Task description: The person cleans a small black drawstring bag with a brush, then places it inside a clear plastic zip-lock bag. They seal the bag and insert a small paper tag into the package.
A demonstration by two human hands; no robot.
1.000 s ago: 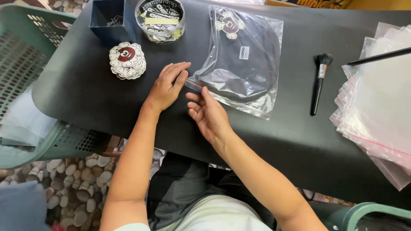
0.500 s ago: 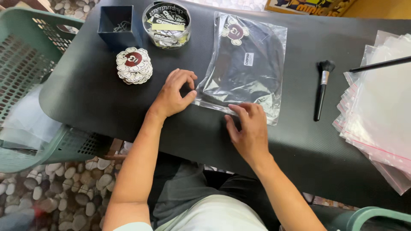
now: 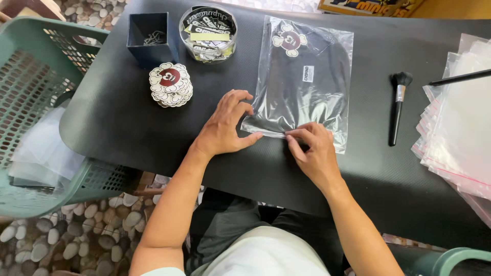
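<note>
A clear, glossy plastic bag (image 3: 302,82) holding a folded black garment with a small white tag and a cartoon patch lies flat on the black table (image 3: 123,117), just beyond both hands. The left hand (image 3: 225,128) rests open, fingers spread, pressing the bag's near corner. The right hand (image 3: 314,151) pinches its near sealed edge.

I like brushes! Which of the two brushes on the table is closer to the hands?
The black makeup brush with the fluffy head, lying beside the bagged garment. The other brush's handle lies farther right, over the empty bags.
</note>
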